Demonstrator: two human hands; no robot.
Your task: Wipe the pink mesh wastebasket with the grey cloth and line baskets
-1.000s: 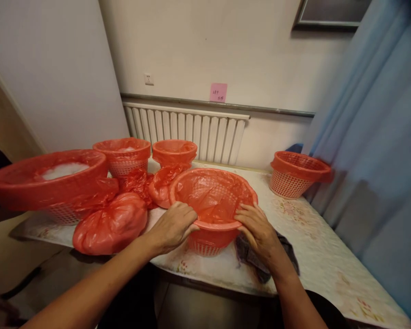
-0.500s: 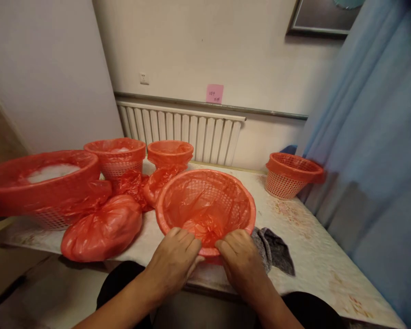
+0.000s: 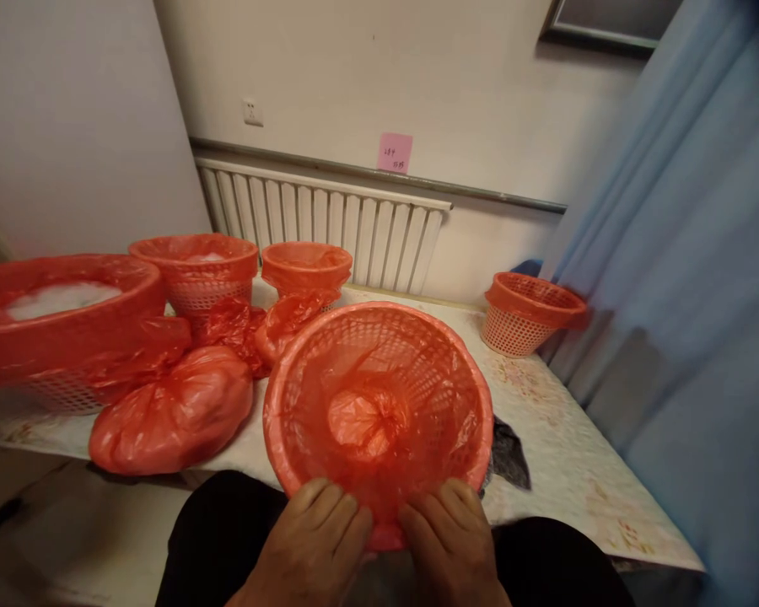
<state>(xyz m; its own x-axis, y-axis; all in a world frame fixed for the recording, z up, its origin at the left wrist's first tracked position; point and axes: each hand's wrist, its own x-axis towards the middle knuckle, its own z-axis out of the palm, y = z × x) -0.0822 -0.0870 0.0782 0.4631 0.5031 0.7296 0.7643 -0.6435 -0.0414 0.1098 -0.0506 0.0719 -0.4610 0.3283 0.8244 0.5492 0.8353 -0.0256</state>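
A basket lined with a thin red plastic bag is tilted towards me at the table's front edge. The bag is folded over the rim, and its gathered bottom shows inside. My left hand grips the near rim at its left, fingers curled over the edge. To the right of it, my right hand holds the same rim in the same way. My thumbs and the outer near side of the basket are hidden. A dark grey cloth lies partly behind the basket on the right.
Left stand a large bag-lined basket with white stuff inside and two more lined baskets. A full red bag lies in front of them on the table. Another lined basket stands by the blue curtain.
Both hands have drawn the basket's near rim down and towards me, so its inside faces me more. The camera view has shifted slightly.
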